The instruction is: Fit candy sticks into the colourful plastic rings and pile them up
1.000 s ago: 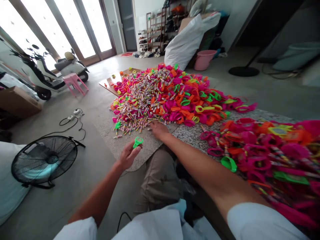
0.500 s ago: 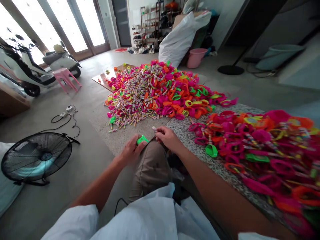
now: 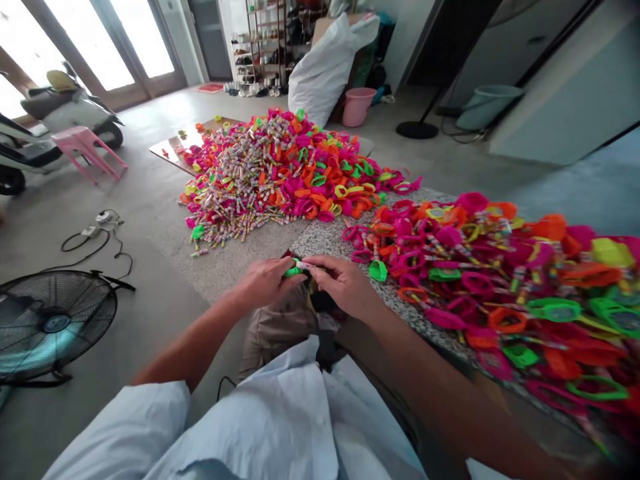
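Both hands meet at the near edge of the granite table [image 3: 327,241]: the left hand [image 3: 264,283] clamped on a green plastic piece [image 3: 293,271], the right hand [image 3: 341,285] pinching what looks like a small wrapped candy [image 3: 303,265] against it. No writing is legible.

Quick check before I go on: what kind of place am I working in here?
Probably a home used for piecework, not a factory. A scooter is parked indoors by glass doors, a shoe rack stands at the back, and heaps of bright plastic rings cover a low stone table.
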`<state>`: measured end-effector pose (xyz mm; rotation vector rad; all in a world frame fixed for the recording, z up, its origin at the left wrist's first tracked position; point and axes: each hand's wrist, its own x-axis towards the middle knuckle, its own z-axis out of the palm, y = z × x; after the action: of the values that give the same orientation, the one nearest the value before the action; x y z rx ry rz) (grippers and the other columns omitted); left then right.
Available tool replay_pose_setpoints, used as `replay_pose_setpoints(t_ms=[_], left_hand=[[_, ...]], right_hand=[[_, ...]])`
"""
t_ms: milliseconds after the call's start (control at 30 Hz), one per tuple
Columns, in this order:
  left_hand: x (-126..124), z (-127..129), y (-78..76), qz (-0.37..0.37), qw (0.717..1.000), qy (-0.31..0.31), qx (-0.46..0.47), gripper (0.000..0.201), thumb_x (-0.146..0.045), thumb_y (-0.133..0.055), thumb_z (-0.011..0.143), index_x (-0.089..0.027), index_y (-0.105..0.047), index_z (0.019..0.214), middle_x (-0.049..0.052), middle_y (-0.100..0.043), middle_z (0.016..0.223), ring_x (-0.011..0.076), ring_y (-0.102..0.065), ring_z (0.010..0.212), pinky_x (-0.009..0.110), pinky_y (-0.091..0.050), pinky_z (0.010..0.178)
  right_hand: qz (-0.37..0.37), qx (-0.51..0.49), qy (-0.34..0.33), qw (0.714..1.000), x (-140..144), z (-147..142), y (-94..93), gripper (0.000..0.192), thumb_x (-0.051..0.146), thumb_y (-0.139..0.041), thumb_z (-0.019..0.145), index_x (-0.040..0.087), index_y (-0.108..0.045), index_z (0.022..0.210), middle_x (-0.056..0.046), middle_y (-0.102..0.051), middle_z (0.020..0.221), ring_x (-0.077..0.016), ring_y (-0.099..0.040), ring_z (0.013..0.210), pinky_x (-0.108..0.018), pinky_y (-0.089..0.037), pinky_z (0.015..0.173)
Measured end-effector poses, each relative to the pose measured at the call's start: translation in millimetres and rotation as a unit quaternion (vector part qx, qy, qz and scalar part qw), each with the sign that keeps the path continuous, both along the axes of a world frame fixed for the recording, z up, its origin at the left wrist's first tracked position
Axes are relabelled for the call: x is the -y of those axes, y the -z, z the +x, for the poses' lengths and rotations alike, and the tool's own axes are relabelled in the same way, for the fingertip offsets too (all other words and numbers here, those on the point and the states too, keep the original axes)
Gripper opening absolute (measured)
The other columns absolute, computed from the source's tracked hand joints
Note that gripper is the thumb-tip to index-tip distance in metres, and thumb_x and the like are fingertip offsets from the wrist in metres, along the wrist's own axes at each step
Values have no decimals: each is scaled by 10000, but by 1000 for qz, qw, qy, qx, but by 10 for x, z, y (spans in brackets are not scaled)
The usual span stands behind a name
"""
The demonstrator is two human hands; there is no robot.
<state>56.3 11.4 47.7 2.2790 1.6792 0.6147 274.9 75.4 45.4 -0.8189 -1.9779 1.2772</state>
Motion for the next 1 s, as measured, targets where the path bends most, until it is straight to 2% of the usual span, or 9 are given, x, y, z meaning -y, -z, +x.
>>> replay_pose_setpoints(t_ms=[200,300,500,733,900,1000], left_hand=[[-43,61,-35,-2,998,-10,-58,502,-645,-444,1068,-209,-642,918,59,-662,767,167,-574,655,303,-278,614],[-69,69,-44,-8,995,-19,-102,501,-641,-442,1073,-211,-659,936,59,-679,762,167,-578,643,308,-241,607],[-115,83,-74,-3,987,-4,-159,550,-670,-409,1076,-217,-692,946,67,-690,777,169,-564,630,322,-198,605],[-175,103,-94,-26,978,9,-205,474,-627,-480,1069,-227,-723,993,69,-702,802,196,-621,694,318,-230,610],[-196,129,-141,-57,983,6,-175,427,-602,-485,1068,-244,-667,1210,53,-757,936,206,-702,819,303,-285,625],[-187,165,-157,-57,982,5,-178,434,-603,-461,1069,-247,-666,1209,57,-760,936,217,-715,828,310,-280,619]], right_hand=[[79,31,22,996,25,98,-2,322,368,-594,977,205,-806,1156,-76,-794,1121,-225,-739,1014,-357,-574,929],[123,43,16,991,31,118,-8,310,346,-585,979,200,-809,1137,-81,-794,1124,-226,-739,1035,-354,-569,952],[110,53,64,990,30,95,8,295,329,-583,969,206,-799,1126,-66,-797,1117,-218,-738,1009,-344,-568,933],[141,80,34,986,-2,101,-42,302,315,-572,966,180,-806,1101,-92,-798,1093,-224,-738,1007,-320,-556,906],[128,91,5,988,-64,141,-57,300,287,-574,968,181,-816,1110,-77,-802,1076,-203,-737,959,-288,-538,843],[121,90,-10,989,-107,160,-58,295,281,-580,963,171,-822,1090,-77,-804,1053,-198,-732,944,-277,-522,817]])
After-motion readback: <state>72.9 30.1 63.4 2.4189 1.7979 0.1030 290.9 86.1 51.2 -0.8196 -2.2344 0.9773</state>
